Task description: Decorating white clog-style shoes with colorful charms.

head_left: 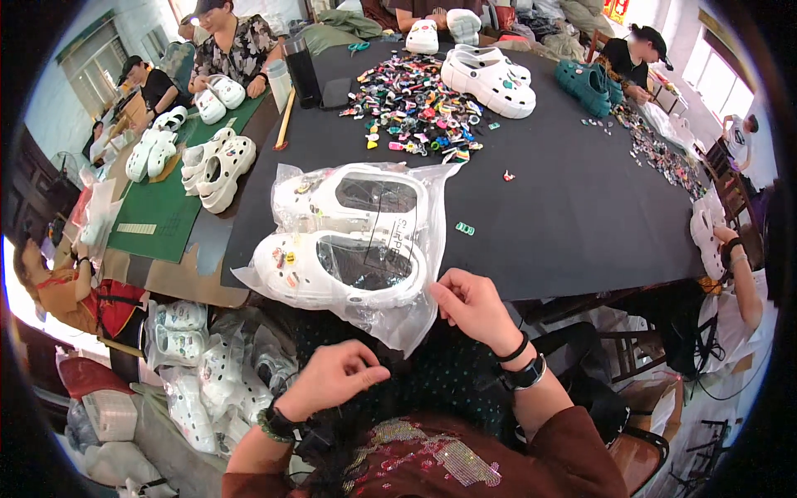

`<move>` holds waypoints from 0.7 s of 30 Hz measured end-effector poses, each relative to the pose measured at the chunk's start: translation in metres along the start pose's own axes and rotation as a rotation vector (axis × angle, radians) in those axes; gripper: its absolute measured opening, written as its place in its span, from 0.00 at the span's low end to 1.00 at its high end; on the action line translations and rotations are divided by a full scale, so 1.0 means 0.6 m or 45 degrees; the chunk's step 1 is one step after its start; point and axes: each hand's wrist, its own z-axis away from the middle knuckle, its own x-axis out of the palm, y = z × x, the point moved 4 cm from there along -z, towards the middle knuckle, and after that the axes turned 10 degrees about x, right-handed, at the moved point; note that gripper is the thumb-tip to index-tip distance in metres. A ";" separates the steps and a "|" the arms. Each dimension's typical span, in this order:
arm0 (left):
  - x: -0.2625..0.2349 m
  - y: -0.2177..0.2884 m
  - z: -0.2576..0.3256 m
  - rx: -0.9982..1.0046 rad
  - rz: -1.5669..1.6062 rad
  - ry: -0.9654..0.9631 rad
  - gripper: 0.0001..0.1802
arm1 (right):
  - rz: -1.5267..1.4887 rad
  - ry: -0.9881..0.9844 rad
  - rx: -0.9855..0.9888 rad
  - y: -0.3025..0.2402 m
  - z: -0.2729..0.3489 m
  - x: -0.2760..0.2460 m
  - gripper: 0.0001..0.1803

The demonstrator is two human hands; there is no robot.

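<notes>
A pair of white clogs (274, 256) with small colourful charms lies on the dark table inside a clear plastic bag (425, 328). The toes point left and the heels right. At the bag's near right edge my right hand (477, 309) has thumb and forefinger closed on the plastic. My left hand (336, 378) hovers in front of the table edge, apart from the bag, with fingers loosely bent and nothing seen in them. Right of the bag lies a small green charm (465, 228); farther off is a small red and white charm (508, 176).
A heap of charms (415, 104) covers the far middle, beside white clogs (490, 83) and teal clogs (585, 87). Left are a green cutting mat (154, 241), more white clogs (220, 170) and a yellow-handled tool (286, 120). Bagged clogs (203, 365) pile lower left. Other people work around.
</notes>
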 end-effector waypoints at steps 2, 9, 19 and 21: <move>0.026 -0.022 -0.004 -0.126 0.198 -0.191 0.14 | -0.043 -0.100 0.084 -0.001 -0.001 0.010 0.17; 0.079 -0.053 -0.052 -0.204 0.947 -0.145 0.23 | -0.075 -0.236 0.255 -0.014 0.001 -0.002 0.17; 0.097 -0.034 -0.066 -0.124 1.039 -0.167 0.15 | 0.094 -0.092 0.184 -0.014 -0.010 -0.017 0.14; 0.098 -0.035 -0.065 -0.114 1.039 -0.154 0.15 | 0.039 -0.053 0.185 -0.014 -0.024 -0.032 0.14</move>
